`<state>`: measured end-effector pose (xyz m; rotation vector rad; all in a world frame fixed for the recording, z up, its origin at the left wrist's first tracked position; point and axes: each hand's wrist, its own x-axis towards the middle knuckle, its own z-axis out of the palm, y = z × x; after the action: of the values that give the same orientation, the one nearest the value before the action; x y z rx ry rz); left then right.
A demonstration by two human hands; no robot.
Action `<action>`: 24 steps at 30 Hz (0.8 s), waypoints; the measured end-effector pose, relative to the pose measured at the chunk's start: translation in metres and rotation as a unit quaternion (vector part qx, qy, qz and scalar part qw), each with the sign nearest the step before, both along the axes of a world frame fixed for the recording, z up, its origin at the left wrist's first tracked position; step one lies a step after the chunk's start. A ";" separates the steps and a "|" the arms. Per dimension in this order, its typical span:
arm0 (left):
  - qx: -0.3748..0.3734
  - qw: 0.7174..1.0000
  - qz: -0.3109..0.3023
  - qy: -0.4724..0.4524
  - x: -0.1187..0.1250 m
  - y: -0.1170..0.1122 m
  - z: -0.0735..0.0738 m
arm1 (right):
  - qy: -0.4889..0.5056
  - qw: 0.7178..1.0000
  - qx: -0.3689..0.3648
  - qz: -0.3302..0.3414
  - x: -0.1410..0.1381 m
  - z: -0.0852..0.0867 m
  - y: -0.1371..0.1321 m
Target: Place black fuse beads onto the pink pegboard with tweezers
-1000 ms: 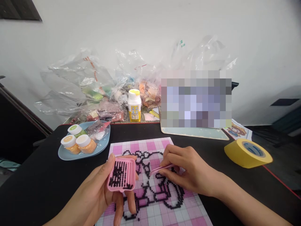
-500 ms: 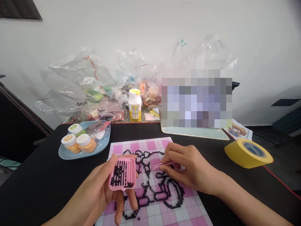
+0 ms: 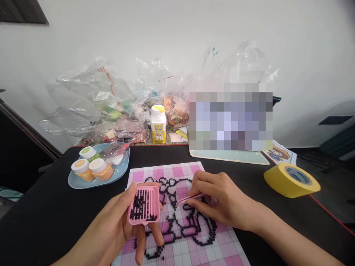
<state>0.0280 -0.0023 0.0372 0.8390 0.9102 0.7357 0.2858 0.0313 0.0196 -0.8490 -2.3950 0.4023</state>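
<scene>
My left hand (image 3: 116,229) holds a small pink ridged tray (image 3: 144,205) filled with black beads, thumb on its left rim and fingers underneath. My right hand (image 3: 222,201) pinches pink tweezers (image 3: 190,198) whose tip points left, just above the pink-and-white checked pegboard (image 3: 177,171). A black bead outline (image 3: 191,225) runs across that board. Both hands hover over the board, the tray a short way left of the tweezers' tip.
A blue plate (image 3: 122,171) at the left carries three small white-capped bead jars (image 3: 90,169) and a bead bag. Behind stand a white bottle with a yellow cap (image 3: 158,124) and piled plastic bags (image 3: 111,107). A yellow tape roll (image 3: 291,180) lies at the right on the black table (image 3: 41,218).
The tweezers' tip has shifted slightly over the board and back. My left hand and the tray have stayed almost still.
</scene>
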 end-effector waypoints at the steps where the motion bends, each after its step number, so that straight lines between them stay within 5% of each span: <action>1: 0.002 1.000 -0.003 -0.001 0.000 0.000 -0.001 | 0.001 1.000 -0.003 0.005 0.000 0.000 0.000; 24: 0.002 1.000 -0.003 -0.003 0.002 0.002 -0.001 | 0.002 1.000 -0.011 0.017 0.000 -0.001 0.002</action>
<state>0.0296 -0.0008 0.0360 0.8424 0.9012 0.7349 0.2857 0.0331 0.0188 -0.8178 -2.4076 0.4438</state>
